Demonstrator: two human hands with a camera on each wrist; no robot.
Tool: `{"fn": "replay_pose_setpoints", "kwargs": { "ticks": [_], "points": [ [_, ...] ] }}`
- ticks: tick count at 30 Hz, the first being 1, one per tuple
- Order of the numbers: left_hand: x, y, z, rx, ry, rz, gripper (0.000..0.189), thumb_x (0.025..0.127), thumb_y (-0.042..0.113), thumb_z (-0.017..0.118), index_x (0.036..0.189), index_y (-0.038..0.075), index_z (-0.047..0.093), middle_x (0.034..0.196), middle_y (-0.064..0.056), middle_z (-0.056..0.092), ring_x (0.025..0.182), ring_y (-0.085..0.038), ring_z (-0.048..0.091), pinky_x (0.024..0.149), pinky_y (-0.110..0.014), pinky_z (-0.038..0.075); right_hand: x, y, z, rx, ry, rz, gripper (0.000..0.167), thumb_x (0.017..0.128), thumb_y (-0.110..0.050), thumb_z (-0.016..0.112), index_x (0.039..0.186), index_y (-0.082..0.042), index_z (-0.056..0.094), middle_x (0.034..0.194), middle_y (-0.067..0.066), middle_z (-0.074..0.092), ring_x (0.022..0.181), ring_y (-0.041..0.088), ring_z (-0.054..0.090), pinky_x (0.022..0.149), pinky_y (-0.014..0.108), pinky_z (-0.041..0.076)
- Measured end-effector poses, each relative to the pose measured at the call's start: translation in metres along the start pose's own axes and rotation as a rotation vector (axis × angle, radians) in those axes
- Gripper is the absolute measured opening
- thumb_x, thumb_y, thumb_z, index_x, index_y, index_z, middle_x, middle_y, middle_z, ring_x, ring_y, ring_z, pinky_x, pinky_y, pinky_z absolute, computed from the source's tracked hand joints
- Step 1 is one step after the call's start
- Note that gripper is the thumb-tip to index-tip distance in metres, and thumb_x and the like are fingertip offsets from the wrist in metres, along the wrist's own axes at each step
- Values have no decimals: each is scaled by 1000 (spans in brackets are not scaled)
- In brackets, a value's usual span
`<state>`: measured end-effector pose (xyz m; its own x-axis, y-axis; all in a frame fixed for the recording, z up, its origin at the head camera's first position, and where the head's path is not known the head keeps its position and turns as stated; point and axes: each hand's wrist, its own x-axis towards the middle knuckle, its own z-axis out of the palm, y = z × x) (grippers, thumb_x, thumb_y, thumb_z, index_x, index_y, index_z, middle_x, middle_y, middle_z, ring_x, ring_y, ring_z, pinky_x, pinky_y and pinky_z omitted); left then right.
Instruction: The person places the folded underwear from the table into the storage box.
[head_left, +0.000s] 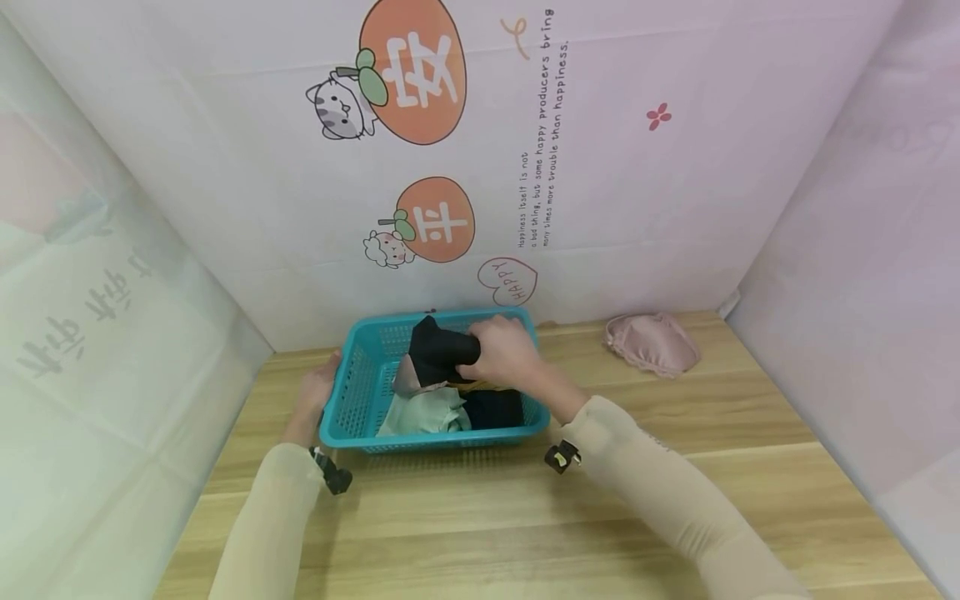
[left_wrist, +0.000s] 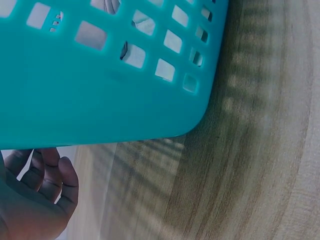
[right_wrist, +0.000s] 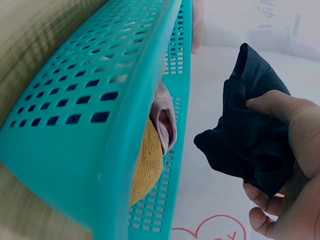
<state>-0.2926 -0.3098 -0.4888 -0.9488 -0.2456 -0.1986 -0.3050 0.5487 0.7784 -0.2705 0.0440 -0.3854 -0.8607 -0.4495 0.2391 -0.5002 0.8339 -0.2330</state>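
My right hand (head_left: 504,350) pinches a folded black cloth garment (right_wrist: 250,115) between thumb and fingers, above the turquoise plastic basket (head_left: 433,442). In the right wrist view the garment hangs clear of the rim. My left hand (head_left: 317,390) holds the basket's left side; the left wrist view shows its bent fingers (left_wrist: 69,182) against the outer edge, their tips partly hidden. Inside the basket lie a mint-green cloth (head_left: 423,412), another black cloth (head_left: 493,410), a pink cloth (right_wrist: 165,117) and a mustard-yellow cloth (right_wrist: 149,162).
Pink satin underwear with lace trim (head_left: 654,343) lies on the wooden table (head_left: 465,533), right of the basket. A printed white sheet (head_left: 600,183) hangs right behind the basket, and pale sheets stand on both sides.
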Motion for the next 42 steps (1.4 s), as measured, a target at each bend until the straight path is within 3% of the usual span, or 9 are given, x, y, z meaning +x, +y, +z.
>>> {"fn": "replay_pose_setpoints", "kwargs": {
  "ticks": [5,13,22,28,35,42],
  "points": [
    [1,0,1,2,12,0,95,92,82,19,124,5,64,116,-17,63,107,-29,59,79,-31,46,-1,-7,1,-5,-15,-1,43,82,-48,77,107,-14,72,96,3,70,87,23,58,78,43,49],
    [-2,1,1,-5,0,-11,94,94,80,20,140,6,54,129,-22,59,114,-33,58,90,-41,49,-2,-20,6,3,2,-28,50,82,-49,78,117,-14,72,107,4,73,93,25,61,84,45,50],
    [0,-2,1,21,17,35,88,98,73,21,131,2,60,123,-21,60,109,-32,58,85,-37,47,-1,-34,14,-31,-8,-34,48,81,-50,78,113,-15,72,102,4,72,91,25,61,85,45,51],
    [0,-2,0,20,14,28,88,98,74,21,130,2,60,123,-21,59,111,-33,57,87,-40,47,1,-41,18,-51,-19,-50,44,82,-50,78,110,-16,72,100,2,71,89,24,61,83,44,51],
    [-1,-1,0,7,-8,7,92,96,76,20,144,3,49,143,-25,51,129,-40,50,105,-55,43,3,-48,24,-47,-22,-44,51,81,-52,78,118,-18,72,105,2,72,93,24,62,86,44,51],
    [1,-2,-1,7,-22,13,98,94,80,19,150,3,42,151,-26,43,138,-45,43,112,-59,37,5,-58,31,7,-1,-96,47,82,-48,78,123,-27,70,114,-3,72,99,23,64,85,42,51]
  ]
}}
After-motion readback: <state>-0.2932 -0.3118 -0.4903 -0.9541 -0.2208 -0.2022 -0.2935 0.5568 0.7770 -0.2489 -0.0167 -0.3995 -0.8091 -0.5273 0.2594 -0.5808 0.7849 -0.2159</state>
